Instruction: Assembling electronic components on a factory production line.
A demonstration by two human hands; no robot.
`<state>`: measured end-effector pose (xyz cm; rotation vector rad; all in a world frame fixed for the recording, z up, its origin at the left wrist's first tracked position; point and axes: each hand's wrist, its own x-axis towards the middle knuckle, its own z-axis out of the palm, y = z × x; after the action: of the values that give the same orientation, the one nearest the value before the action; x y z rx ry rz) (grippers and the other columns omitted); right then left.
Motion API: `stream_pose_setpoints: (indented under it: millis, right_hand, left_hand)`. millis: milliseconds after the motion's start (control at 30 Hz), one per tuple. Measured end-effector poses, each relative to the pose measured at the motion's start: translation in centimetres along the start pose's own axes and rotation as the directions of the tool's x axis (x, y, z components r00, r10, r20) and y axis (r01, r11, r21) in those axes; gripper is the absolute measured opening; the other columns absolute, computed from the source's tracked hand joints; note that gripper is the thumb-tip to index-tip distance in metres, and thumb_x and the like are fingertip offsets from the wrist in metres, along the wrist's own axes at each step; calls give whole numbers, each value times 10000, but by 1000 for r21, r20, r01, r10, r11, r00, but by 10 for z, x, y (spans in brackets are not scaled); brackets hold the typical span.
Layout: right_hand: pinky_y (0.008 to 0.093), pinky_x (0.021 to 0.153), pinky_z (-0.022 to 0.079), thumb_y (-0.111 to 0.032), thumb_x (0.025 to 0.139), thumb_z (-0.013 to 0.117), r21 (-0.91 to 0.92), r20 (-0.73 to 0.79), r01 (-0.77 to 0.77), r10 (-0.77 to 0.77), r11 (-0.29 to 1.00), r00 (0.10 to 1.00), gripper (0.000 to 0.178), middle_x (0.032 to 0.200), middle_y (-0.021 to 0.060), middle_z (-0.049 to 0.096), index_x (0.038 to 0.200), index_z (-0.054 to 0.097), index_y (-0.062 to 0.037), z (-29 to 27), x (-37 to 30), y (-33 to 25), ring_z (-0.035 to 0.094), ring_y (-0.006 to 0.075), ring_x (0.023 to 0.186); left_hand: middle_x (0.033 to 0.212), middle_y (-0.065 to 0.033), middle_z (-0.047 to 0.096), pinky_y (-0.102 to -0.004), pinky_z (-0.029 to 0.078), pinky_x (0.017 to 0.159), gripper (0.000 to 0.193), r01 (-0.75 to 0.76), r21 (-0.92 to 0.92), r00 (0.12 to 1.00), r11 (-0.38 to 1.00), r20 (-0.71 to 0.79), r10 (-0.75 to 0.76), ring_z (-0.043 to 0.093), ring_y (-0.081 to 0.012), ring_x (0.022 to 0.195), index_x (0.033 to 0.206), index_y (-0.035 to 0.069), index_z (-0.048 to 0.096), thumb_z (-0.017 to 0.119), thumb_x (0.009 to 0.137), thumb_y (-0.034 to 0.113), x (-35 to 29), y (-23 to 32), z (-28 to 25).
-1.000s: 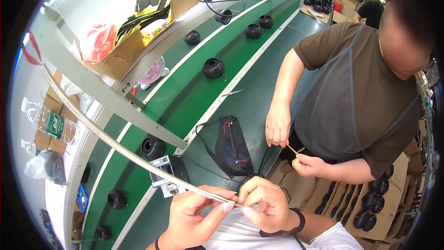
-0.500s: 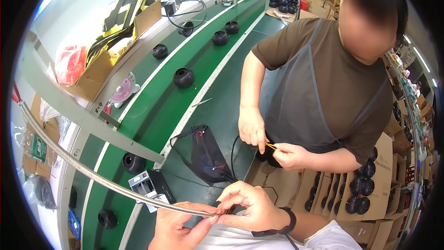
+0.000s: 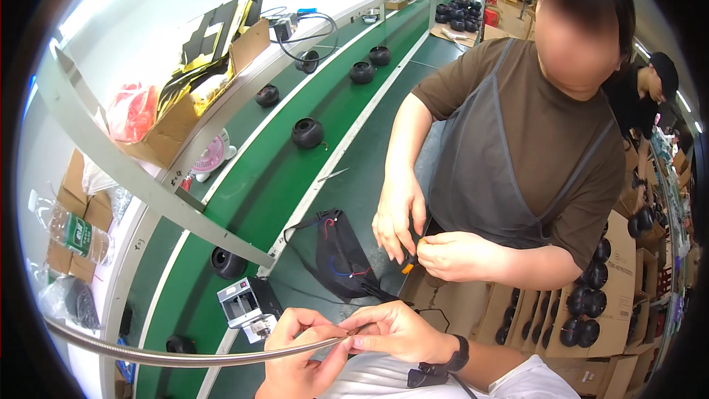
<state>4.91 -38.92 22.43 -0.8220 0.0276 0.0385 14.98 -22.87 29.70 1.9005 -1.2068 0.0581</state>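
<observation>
Fingers pinched: left hand and right hand both grasping the braided tube near its tip!
Tip's on the wearer's side of the boxy device, tube sweeping left past it.

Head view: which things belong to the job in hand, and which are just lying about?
In use:
Long silver flexible tube
Left hand, gripping it
Right hand, fingers at its end

Apparently lying about:
Black fabric bag
Round pink fan
Clear plastic bottle, green label
</observation>
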Motion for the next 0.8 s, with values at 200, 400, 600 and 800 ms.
stream_pose_setpoints:
  millis: [200, 400, 600, 800]
  right_hand:
    - [270, 921, 561, -61, 977, 662, 11, 27, -97, 97, 995, 995, 341, 1171, 140, 704, 1285, 610, 73, -9, 0, 4, 686, 157, 1056]
    - [273, 910, 555, -26, 967, 664, -156, -12, 23, -25, 988, 1000, 244, 1140, 116, 706, 1189, 640, 73, -4, -7, 5, 686, 148, 1018]
    - [302, 928, 562, 63, 904, 700, 5, -59, 21, -20, 1000, 998, 213, 1044, 87, 660, 1073, 581, 8, -5, -21, 12, 675, 163, 1004]
    - [274, 873, 557, 59, 887, 723, 151, -4, -128, 130, 980, 992, 266, 940, 22, 599, 934, 495, -68, -2, -23, 0, 637, 116, 895]
  left_hand:
    - [875, -81, 621, -342, 474, 652, 204, 16, 50, 999, 999, 30, -18, 600, -222, 794, 847, 56, 704, 840, 696, 71, -2, -2, -3]
    - [1208, -7, 626, -372, 457, 839, 207, -423, 509, 857, 750, -45, 514, 559, -210, 1033, 958, 155, 709, 798, 778, 205, -17, -1, 1]
    - [1076, 34, 673, -458, 442, 996, 201, -565, 692, 824, 449, 458, 333, 569, -146, 1117, 1004, 144, 725, 648, 877, 279, 26, 40, -29]
    - [759, 11, 493, -381, 528, 787, 230, -695, 423, 697, 581, 595, 400, 520, -158, 795, 999, 50, 676, 637, 837, 208, 21, 22, -29]
